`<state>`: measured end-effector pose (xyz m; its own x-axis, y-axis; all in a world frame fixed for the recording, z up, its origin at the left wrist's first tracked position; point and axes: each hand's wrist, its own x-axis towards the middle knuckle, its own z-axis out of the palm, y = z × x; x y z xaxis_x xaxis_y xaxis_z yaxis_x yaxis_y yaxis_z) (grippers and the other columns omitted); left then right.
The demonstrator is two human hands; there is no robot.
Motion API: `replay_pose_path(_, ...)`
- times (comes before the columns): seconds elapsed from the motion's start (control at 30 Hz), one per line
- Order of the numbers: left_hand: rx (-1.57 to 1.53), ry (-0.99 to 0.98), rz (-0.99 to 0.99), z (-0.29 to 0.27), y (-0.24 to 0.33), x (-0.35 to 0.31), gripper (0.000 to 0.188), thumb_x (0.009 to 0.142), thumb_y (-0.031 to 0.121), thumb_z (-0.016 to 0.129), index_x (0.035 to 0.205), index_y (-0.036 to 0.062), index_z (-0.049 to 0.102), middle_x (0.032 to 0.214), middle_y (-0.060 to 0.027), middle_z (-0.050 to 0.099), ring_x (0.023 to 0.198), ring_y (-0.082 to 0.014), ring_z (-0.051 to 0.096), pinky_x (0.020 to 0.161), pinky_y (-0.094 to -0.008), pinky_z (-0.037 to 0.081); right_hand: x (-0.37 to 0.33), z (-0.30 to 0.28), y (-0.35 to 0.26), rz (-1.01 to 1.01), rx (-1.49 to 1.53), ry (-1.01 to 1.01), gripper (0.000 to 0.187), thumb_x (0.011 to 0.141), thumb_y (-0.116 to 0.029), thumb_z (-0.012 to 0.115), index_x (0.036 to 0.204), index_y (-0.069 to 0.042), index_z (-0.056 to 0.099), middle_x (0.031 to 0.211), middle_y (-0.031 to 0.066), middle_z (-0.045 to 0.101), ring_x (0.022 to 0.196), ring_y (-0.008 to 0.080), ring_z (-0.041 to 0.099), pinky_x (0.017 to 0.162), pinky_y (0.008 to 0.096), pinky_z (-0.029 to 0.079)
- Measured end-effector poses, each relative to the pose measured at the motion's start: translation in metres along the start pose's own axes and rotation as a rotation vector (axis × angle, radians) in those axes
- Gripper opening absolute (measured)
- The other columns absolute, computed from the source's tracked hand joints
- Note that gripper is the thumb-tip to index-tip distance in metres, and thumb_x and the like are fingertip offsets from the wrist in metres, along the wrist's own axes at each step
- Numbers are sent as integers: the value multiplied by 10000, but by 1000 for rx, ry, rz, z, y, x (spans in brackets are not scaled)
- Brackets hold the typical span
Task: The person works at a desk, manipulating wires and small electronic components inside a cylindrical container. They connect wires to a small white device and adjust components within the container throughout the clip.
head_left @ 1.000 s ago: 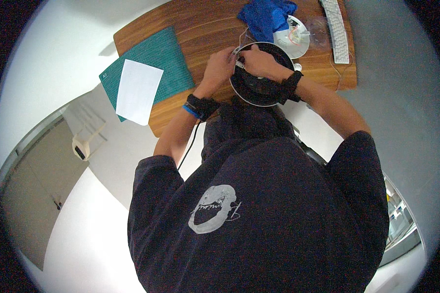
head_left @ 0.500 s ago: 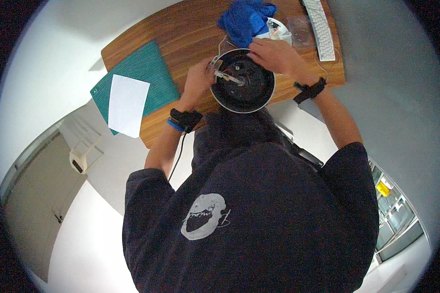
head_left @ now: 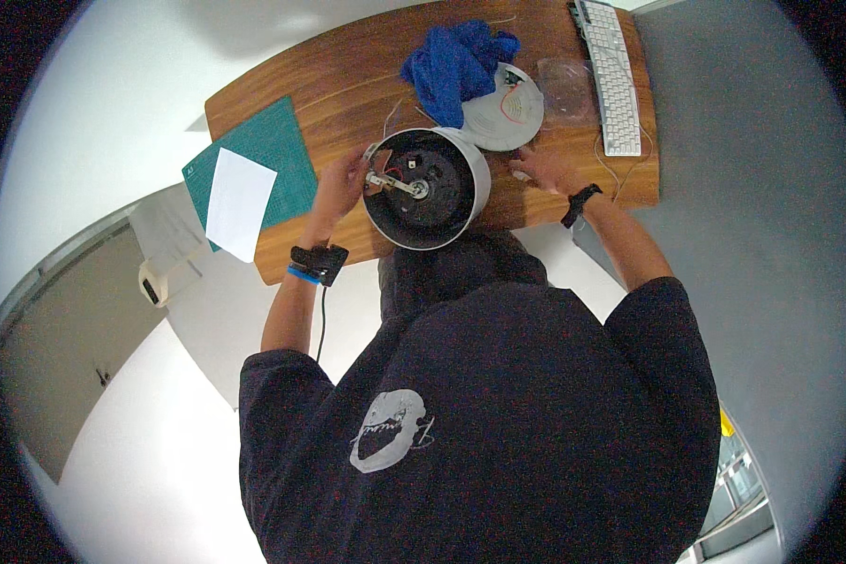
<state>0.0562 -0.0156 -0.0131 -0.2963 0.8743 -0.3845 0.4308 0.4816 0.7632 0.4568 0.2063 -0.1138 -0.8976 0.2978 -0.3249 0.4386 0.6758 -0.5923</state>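
A white, round appliance body [head_left: 480,179], resembling an upturned rice cooker, stands tilted at the table's near edge. Its dark hollow shows wires and small metal parts. A pale strip-like part [head_left: 392,182] runs from its left rim to the middle. My left hand [head_left: 338,195] is closed at that rim, its fingertips partly hidden. To the right of the body, my right hand [head_left: 550,173] is low over the table, apart from the body; its fingers are blurred. Just beyond it lies a round, light-grey cover [head_left: 498,120] with a red wire on it.
A crumpled blue cloth [head_left: 451,70] touches the cover. Further right are a clear plastic piece [head_left: 566,91] and a white keyboard [head_left: 611,80] with a cable. At the left, a white sheet [head_left: 240,202] lies on a green cutting mat [head_left: 289,150], over the wooden table's [head_left: 348,80] edge.
My right hand has left the body's far rim and moved right and nearer. The body now leans, showing its right outer wall. My left hand stays at its left rim.
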Motion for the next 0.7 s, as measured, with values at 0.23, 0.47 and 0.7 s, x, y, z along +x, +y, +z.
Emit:
replay_pose_path(0.23, -40, 60, 58, 2, 2, -20, 316, 1022, 98, 591, 1318, -3, 636, 1163, -194, 744, 1092, -262, 731, 914, -360, 563, 30, -24, -14, -127, -189, -113, 292, 932, -113, 649, 1213, -52, 595, 1075, 194, 653, 1001, 418, 663, 852, 525, 544)
replay_pose_path(0.47, 31, 93, 41, 8, 8, -26, 306, 1024, 110, 591, 1305, 1, 645, 1114, -186, 758, 1064, -253, 741, 878, -351, 565, 72, -15, -30, -224, -45, -24, 262, 962, -110, 560, 1214, -37, 567, 944, 222, 685, 894, 431, 688, 768, 534, 557)
replay_pose_path(0.7, 0, 168, -32, 11, 1, -41, 309, 1021, 125, 600, 1303, 12, 657, 1127, -186, 757, 1087, -258, 734, 876, -358, 569, 94, -8, -50, -140, -171, -8, 452, 945, -70, 569, 1389, -46, 488, 922, 224, 668, 879, 428, 656, 756, 532, 528)
